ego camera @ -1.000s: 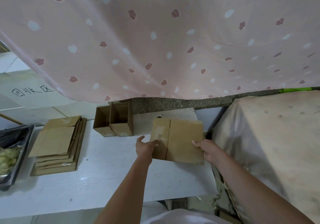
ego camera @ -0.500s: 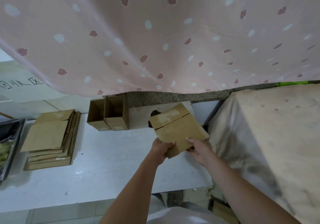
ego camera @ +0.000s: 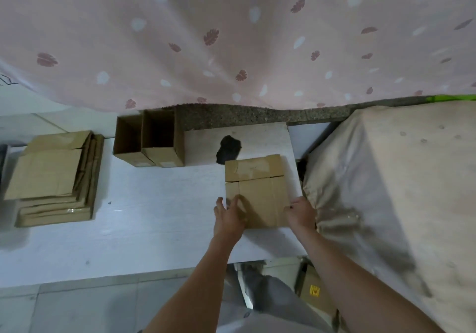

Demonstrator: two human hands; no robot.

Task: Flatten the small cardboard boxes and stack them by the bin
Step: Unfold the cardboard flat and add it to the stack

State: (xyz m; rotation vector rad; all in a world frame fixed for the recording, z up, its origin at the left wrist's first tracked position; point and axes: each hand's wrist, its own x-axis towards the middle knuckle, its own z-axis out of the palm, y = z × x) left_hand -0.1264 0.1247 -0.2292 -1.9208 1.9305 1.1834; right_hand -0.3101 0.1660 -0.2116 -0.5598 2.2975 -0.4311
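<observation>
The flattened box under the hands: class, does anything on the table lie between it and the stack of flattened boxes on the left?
Nothing visible does. The flattened box and the stack are separated by bare white table; the two open boxes sit further back.

Both bare forearms reach forward from the bottom of the view, side by side and a little apart, converging toward the middle. The left hand (ego camera: 230,216) lies palm down, wrist straight, its fingers spread and extended forward, pressing flat on the near left part of the flattened brown cardboard box (ego camera: 257,191). The right hand (ego camera: 300,214) sits at the box's near right edge, back of the hand up, its fingers bent at the knuckles against that edge; whether they curl under it cannot be told. The two hands are level with each other.
</observation>
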